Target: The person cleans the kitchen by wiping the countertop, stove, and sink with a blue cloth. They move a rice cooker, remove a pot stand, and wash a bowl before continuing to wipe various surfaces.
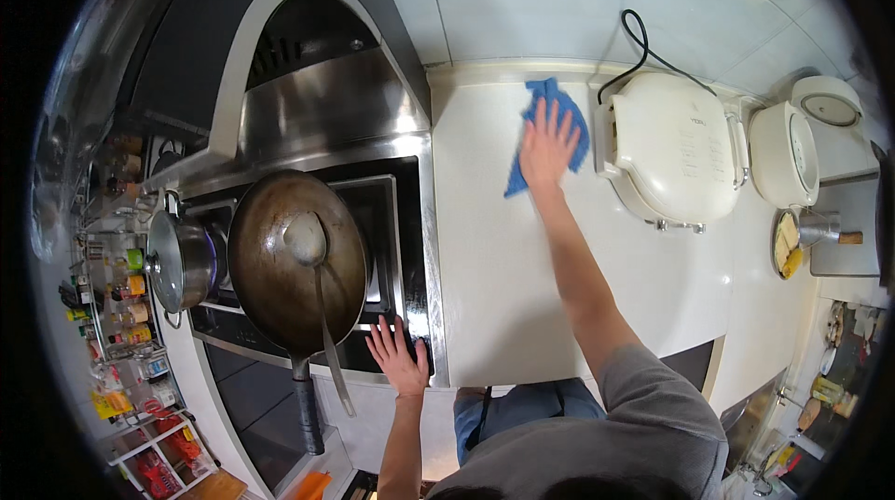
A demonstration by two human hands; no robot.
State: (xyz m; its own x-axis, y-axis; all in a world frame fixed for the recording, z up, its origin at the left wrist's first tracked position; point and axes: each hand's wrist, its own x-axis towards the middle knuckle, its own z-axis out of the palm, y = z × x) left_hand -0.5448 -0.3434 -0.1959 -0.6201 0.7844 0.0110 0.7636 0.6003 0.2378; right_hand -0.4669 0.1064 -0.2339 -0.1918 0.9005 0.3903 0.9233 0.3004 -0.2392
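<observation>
My right hand (548, 150) lies with spread fingers on a blue cloth (542, 89), holding it against the white countertop (496, 276) near the back wall. The cloth is crumpled and sticks out above and below the hand. My left hand (401, 359) rests with fingers apart on the front right corner of the black gas hob (349, 358). Just left of it, a large wok (262, 276) sits on the hob, its dark handle pointing towards me. A metal ladle (305, 239) leans inside the wok, with its handle over the rim.
A lidded steel pot (178, 259) stands left of the wok, with a bluish glow beside it. Right of the cloth are a cream electric griddle (675, 150) with a black cord (647, 51), a white appliance (776, 154) and a plate of food (786, 234). A range hood (308, 87) overhangs the hob.
</observation>
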